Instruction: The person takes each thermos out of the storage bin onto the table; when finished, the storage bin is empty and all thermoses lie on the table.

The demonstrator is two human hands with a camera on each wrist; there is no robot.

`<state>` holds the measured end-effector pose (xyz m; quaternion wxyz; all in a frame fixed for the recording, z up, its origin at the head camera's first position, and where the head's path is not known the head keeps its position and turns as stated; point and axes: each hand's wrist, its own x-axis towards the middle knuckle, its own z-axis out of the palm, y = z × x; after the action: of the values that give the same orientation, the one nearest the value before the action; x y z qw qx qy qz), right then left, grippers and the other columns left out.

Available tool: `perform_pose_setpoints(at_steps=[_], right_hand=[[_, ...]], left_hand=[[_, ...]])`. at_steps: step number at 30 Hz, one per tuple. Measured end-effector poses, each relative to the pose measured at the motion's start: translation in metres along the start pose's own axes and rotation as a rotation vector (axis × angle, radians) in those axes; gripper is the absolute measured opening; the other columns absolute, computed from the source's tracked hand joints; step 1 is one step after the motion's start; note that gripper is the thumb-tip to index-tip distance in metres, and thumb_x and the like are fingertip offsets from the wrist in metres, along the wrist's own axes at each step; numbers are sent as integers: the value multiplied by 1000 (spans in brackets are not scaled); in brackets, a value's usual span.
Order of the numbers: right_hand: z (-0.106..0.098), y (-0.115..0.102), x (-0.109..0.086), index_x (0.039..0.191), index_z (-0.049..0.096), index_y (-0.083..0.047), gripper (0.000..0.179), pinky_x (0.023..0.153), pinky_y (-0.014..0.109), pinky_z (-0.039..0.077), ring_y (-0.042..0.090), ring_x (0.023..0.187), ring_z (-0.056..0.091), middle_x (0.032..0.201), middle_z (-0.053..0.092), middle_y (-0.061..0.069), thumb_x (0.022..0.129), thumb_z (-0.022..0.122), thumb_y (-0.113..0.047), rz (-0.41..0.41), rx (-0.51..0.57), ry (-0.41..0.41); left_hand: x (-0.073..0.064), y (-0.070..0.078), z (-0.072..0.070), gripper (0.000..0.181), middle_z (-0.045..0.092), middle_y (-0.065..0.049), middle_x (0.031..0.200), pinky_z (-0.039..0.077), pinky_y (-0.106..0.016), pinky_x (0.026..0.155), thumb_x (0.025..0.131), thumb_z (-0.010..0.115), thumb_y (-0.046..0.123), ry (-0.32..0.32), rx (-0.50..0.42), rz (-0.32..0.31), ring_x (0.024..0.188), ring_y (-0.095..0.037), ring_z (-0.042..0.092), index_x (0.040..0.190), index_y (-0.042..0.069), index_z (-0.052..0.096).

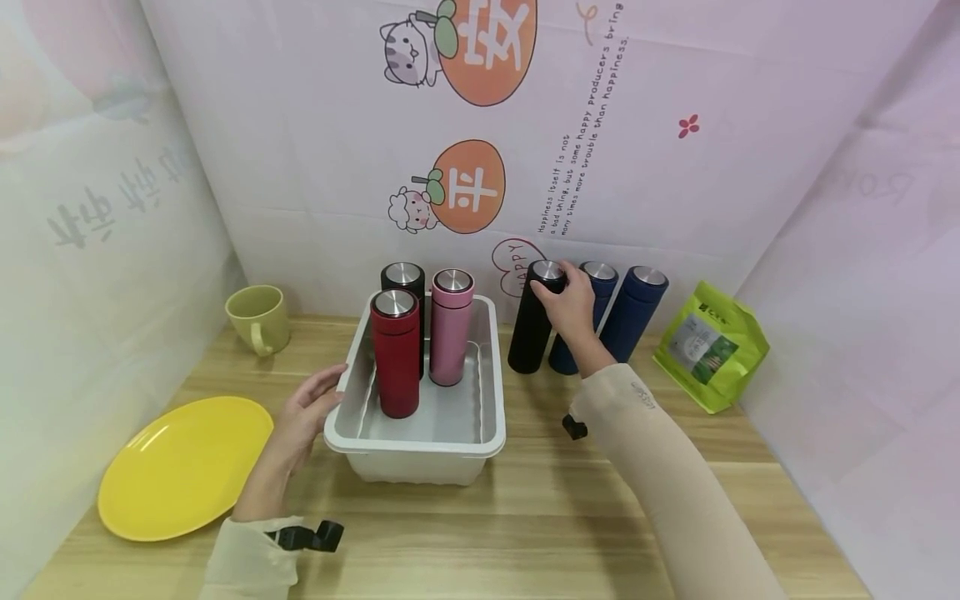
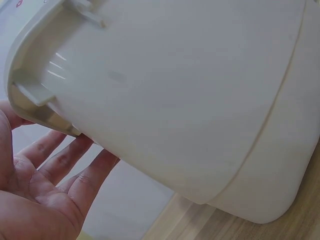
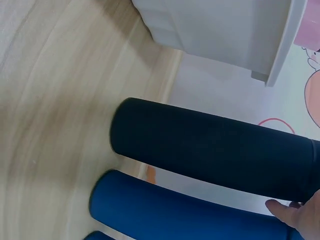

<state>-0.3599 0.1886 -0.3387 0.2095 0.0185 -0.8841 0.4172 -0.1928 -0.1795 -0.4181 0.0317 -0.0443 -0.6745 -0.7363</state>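
Note:
My right hand point(image 1: 567, 306) holds a black thermos bottle point(image 1: 529, 329) round its top, below the silver cap. The bottle stands upright beside two blue thermos bottles point(image 1: 634, 315). In the right wrist view, the black bottle point(image 3: 210, 147) lies across the picture, with fingertips point(image 3: 286, 212) at its upper end. My left hand point(image 1: 306, 415) holds the left rim of a light grey plastic bin point(image 1: 420, 467); the left wrist view shows fingers point(image 2: 90, 182) against the bin's outer wall point(image 2: 190, 100). Inside it stand a red thermos point(image 1: 397, 358), a pink thermos point(image 1: 450, 333) and another black thermos point(image 1: 402, 275).
A yellow plate point(image 1: 187, 467) lies at the left and a green mug point(image 1: 258, 318) stands behind it. At the right back sits a bright green pouch point(image 1: 711, 346). Printed white cloth walls point(image 1: 300, 150) enclose the wooden table point(image 1: 540, 517) at the back and sides.

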Motion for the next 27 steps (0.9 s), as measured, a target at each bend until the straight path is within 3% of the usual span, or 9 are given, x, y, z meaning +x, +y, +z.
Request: perform_pose_setpoints(at_steps=[4,11,20,27], right_hand=[[-9,-11,2,146,42,-4,69,110,44,29,33,135,34,146,40,18,90,70,-33,-31,-39,-3],[-22,-38,3,144,45,-5,65,110,43,29,30,135,35,145,42,17,90,72,-29,-114,-12,21],[-27,-76,2,145,46,-9,63,104,43,37,28,129,42,141,46,15,90,71,-29,-167,9,-58],[-18,-106,-6,143,48,-8,61,103,39,39,23,129,45,142,49,11,90,72,-29,-211,90,-147]], left_hand=[[0,-1,1,49,36,-29,145,51,-26,81,98,49,2,8,0,4,106,-4,55,143,-12,35],[0,-1,2,49,36,-29,144,52,-26,80,97,50,1,8,-5,10,104,-6,57,142,-13,35],[1,0,2,49,35,-30,145,52,-26,81,98,50,2,6,-2,2,105,-5,56,143,-12,35],[0,0,2,50,35,-29,145,53,-28,80,97,50,1,6,-3,-1,105,-7,57,143,-12,35]])
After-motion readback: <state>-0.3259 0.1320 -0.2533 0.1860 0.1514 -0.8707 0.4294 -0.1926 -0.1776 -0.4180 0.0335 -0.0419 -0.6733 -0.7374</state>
